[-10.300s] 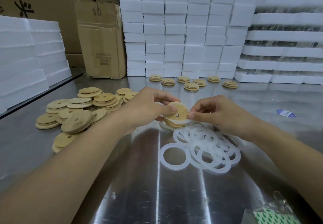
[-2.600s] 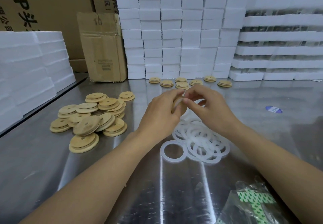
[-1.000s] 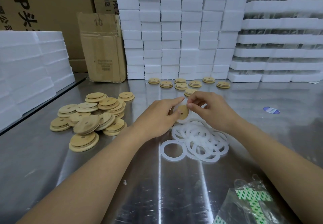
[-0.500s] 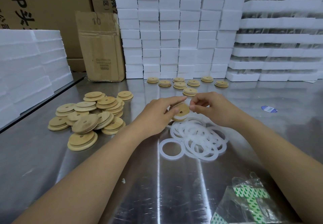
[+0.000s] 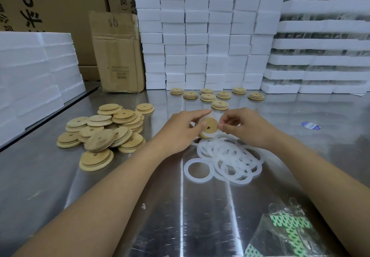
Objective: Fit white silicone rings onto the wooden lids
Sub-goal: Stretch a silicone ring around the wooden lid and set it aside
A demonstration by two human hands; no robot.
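Observation:
Both hands hold one round wooden lid (image 5: 209, 126) with a centre hole, tilted up over the steel table (image 5: 180, 216). My left hand (image 5: 180, 130) grips its left edge with thumb and fingers. My right hand (image 5: 242, 126) pinches its right edge, where a white silicone ring shows along the rim. Below the lid lies a heap of loose white silicone rings (image 5: 226, 158). A pile of bare wooden lids (image 5: 104, 130) sits to the left. Several lids (image 5: 207, 96) stand spread along the back of the table.
Stacks of white foam blocks (image 5: 200, 36) line the back and the left side (image 5: 34, 70). A cardboard box (image 5: 120, 52) stands at the back left. A clear plastic bag with green print (image 5: 286, 232) lies at the near right, a blue sticker (image 5: 310, 125) farther right.
The lid has tipped up more upright between my hands, and my right fingers have shifted along its right edge. One more lid has joined the group at the back since the earliest frame.

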